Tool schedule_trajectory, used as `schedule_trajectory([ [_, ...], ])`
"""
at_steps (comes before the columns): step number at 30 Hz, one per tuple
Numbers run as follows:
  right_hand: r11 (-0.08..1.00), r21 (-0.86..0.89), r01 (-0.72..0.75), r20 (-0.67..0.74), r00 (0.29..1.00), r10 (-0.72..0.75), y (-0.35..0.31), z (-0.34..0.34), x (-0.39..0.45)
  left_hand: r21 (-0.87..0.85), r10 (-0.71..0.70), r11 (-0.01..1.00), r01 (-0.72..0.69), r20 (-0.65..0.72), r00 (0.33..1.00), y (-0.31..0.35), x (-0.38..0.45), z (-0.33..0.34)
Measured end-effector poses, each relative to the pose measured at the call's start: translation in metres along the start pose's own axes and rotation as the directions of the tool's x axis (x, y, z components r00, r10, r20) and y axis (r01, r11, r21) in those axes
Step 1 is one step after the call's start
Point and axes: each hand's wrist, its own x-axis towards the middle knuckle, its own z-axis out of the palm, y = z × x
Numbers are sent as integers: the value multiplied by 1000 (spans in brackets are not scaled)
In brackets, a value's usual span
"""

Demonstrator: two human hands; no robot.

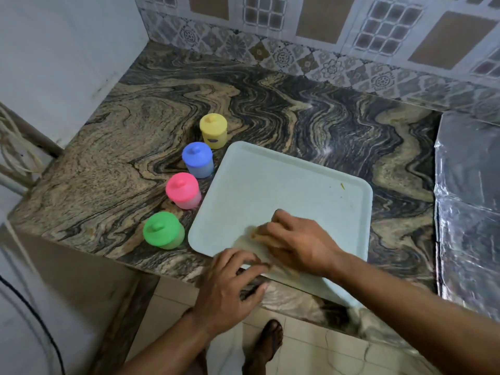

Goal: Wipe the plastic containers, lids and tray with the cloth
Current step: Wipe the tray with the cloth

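Observation:
A pale blue tray [284, 180] lies on the marbled counter, its near edge over the counter's front. My right hand [300, 244] presses a blurred tan cloth [257, 239] onto the tray's near left part. My left hand [230, 288] grips the tray's near edge, fingers on top and thumb below. Left of the tray stand several lidded containers in a row: yellow [213, 131], blue [197, 159], pink [183, 190] and green [163, 230]. A small yellowish speck [342, 186] marks the tray's far right.
The counter [270, 104] runs back to a tiled wall [297, 50]. A foil-covered surface [470, 198] lies at the right. A white wall closes the left side. Below the counter edge are floor tiles and a sandalled foot [267, 342].

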Motion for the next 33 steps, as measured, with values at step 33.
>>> schedule_trajectory([
  [33,991,-127,33,19,999,-31,62,0,-22,-48,-1,999,0,-4,1000,1,7,8],
])
